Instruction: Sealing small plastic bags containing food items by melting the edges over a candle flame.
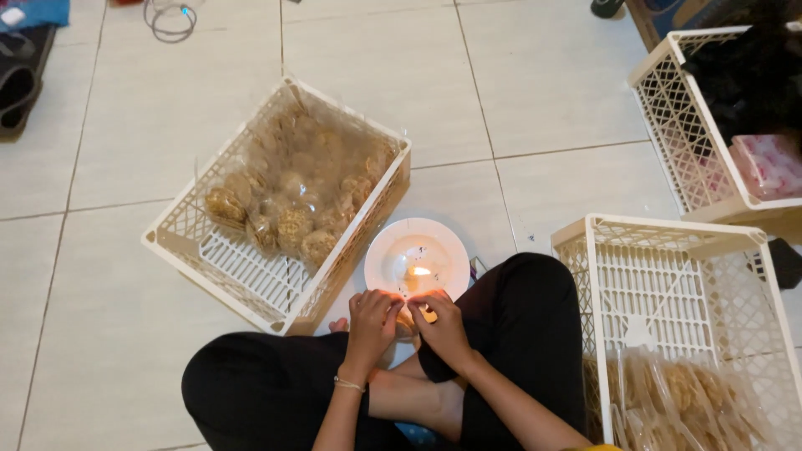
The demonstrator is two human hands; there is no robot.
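At the lower centre of the frame, a person sits cross-legged on the tiled floor (125,334), and both hands meet just in front of a small white plate (393,250) that carries a lit candle flame (418,271). The left hand (372,321) and the right hand (443,327) are pressed close together, each grip pinched shut on a small clear snack packet (409,317), which is held right at the near edge of the plate, close to the flame; most of the packet is hidden by the fingers, so how it is folded cannot be told. To the left of centre, a white plastic crate (180,242) tilts on the floor and holds a heap of filled packets (292,192), brown snacks in clear plastic, piled toward its far end while its near end shows bare lattice. At the lower right, a second white crate (585,250) holds more clear bags of snacks (685,401) along its bottom edge, with much of its floor uncovered. Judging from this, a good number of packets are already handled and stacked, one is in hand at the flame, and both crates have room left, so the work looks partway through rather than near its end. A third crate (668,108) stands at the upper right with dark cloth and a pink pack (769,163) inside.
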